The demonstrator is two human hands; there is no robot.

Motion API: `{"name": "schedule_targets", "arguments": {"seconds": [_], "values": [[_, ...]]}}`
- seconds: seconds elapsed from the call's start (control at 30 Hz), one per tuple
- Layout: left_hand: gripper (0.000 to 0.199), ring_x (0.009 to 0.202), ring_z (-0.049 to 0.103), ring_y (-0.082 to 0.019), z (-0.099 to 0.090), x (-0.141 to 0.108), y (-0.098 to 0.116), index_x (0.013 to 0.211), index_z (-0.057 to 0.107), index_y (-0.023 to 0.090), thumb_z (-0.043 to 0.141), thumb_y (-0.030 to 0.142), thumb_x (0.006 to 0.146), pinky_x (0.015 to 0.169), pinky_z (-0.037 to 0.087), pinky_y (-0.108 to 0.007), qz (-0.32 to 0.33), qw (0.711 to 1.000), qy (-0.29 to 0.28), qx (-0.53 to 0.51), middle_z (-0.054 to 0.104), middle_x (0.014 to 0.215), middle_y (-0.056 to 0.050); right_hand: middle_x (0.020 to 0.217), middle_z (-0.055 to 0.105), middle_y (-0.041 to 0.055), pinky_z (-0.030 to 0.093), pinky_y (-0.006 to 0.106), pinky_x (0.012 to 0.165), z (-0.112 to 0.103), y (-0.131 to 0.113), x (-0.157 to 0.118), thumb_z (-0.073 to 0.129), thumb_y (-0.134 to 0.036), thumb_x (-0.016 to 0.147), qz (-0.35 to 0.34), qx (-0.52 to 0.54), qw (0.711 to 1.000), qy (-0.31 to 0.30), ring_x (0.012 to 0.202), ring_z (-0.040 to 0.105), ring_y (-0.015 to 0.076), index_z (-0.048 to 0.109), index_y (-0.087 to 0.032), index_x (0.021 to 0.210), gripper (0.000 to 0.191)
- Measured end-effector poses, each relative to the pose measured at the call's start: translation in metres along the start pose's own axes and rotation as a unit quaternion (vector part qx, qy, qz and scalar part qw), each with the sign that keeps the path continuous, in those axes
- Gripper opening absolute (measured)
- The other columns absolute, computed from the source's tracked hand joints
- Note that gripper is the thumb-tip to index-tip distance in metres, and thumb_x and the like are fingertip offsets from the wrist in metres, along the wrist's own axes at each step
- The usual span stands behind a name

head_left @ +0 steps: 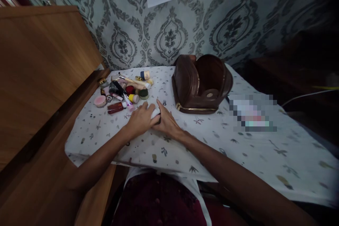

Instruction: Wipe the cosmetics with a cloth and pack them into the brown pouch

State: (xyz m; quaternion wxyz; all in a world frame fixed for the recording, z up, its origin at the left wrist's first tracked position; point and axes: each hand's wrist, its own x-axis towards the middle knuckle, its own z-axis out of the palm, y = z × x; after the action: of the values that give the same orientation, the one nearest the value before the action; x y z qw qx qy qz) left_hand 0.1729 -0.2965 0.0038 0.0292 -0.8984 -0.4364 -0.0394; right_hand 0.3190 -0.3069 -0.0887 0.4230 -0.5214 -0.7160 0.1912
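A small white object with a dark end (pixel 155 112) is between my two hands, above the front middle of the table; its kind is hard to make out. My left hand (pixel 141 118) has its fingers curled over it from the left. From the other side my right hand (pixel 167 123) closes around it, thumb pointing up and the other fingers mostly hidden. Just beyond my left hand lies a pile of cosmetics: a bottle of dark red liquid (pixel 115 108), a pink round compact (pixel 100 101), a yellow-banded tube (pixel 134 98) and a dark green round jar (pixel 143 94).
A brown leather bag (pixel 186 84) stands unzipped at the back right of the pile. Farther right lies a blurred-out flat item (pixel 251 113). A patterned white cloth (pixel 169 152) covers the table. A wooden panel (pixel 45 56) rises at the left; wallpaper (pixel 169 39) backs the table.
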Motion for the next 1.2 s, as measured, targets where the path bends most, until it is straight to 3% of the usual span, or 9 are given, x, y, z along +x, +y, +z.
{"name": "schedule_targets", "arguments": {"seconds": [0.17, 0.33, 0.57, 0.83, 0.97, 1.07, 1.2], "values": [[0.053, 0.095, 0.066, -0.033, -0.002, 0.004, -0.015, 0.116, 0.053, 0.012, 0.041, 0.06, 0.095, 0.078, 0.049, -0.04, -0.048, 0.996, -0.044, -0.067, 0.066, 0.099, -0.016, 0.114, 0.063, 0.0136, 0.049, 0.045, 0.092, -0.002, -0.006, 0.002, 0.078, -0.039, 0.067, 0.011, 0.012, 1.0, 0.002, 0.105, 0.061, 0.0312, 0.016, -0.012, 0.157, 0.113], [0.059, 0.084, 0.065, -0.031, 0.005, -0.004, -0.033, 0.113, 0.05, 0.017, 0.047, 0.07, 0.087, 0.069, 0.046, -0.035, -0.035, 0.988, -0.06, -0.14, 0.066, 0.09, -0.01, 0.112, 0.063, 0.0108, 0.048, 0.043, 0.091, -0.006, -0.006, 0.002, 0.079, -0.036, 0.066, 0.02, 0.022, 0.999, -0.017, 0.1, 0.061, 0.0273, 0.022, -0.016, 0.155, 0.108], [0.053, 0.076, 0.059, -0.024, 0.026, -0.006, -0.053, 0.114, 0.048, 0.018, 0.057, 0.062, 0.086, 0.064, 0.041, -0.03, 0.017, 0.971, -0.03, -0.236, 0.063, 0.084, -0.005, 0.114, 0.065, 0.0077, 0.05, 0.037, 0.089, -0.009, 0.001, 0.004, 0.08, -0.035, 0.064, 0.041, 0.047, 0.997, -0.036, 0.097, 0.063, 0.0233, 0.035, -0.023, 0.151, 0.099], [0.038, 0.067, 0.057, -0.018, 0.039, -0.02, -0.061, 0.104, 0.052, 0.018, 0.053, 0.053, 0.091, 0.06, 0.041, -0.026, -0.001, 0.939, -0.001, -0.344, 0.061, 0.074, 0.001, 0.118, 0.065, 0.0115, 0.049, 0.045, 0.094, -0.009, 0.001, 0.005, 0.084, -0.034, 0.061, 0.058, 0.058, 0.996, -0.038, 0.105, 0.063, 0.0283, 0.042, -0.017, 0.146, 0.097], [0.038, 0.067, 0.059, -0.018, 0.043, -0.025, -0.065, 0.103, 0.056, 0.016, 0.049, 0.052, 0.093, 0.063, 0.044, -0.027, 0.008, 0.942, 0.013, -0.335, 0.062, 0.075, -0.001, 0.117, 0.065, 0.0124, 0.052, 0.044, 0.091, -0.009, -0.001, 0.006, 0.085, -0.036, 0.061, 0.06, 0.058, 0.996, -0.037, 0.103, 0.064, 0.0288, 0.044, -0.016, 0.145, 0.096], [0.044, 0.076, 0.062, -0.02, 0.046, -0.027, -0.064, 0.114, 0.055, 0.014, 0.05, 0.052, 0.093, 0.071, 0.049, -0.031, 0.001, 0.95, 0.047, -0.307, 0.066, 0.086, -0.005, 0.118, 0.065, 0.0142, 0.051, 0.044, 0.094, -0.008, -0.002, 0.006, 0.085, -0.037, 0.061, 0.049, 0.045, 0.997, -0.036, 0.106, 0.064, 0.0296, 0.045, -0.013, 0.144, 0.095], [0.054, 0.113, 0.058, -0.029, 0.045, -0.025, -0.052, 0.131, 0.049, 0.011, 0.053, 0.05, 0.093, 0.095, 0.049, -0.043, 0.029, 0.964, 0.094, -0.247, 0.061, 0.121, -0.016, 0.119, 0.065, 0.0132, 0.049, 0.045, 0.097, -0.008, -0.003, 0.004, 0.082, -0.035, 0.064, 0.023, 0.03, 0.999, -0.035, 0.107, 0.063, 0.0288, 0.044, -0.015, 0.144, 0.091]]}}
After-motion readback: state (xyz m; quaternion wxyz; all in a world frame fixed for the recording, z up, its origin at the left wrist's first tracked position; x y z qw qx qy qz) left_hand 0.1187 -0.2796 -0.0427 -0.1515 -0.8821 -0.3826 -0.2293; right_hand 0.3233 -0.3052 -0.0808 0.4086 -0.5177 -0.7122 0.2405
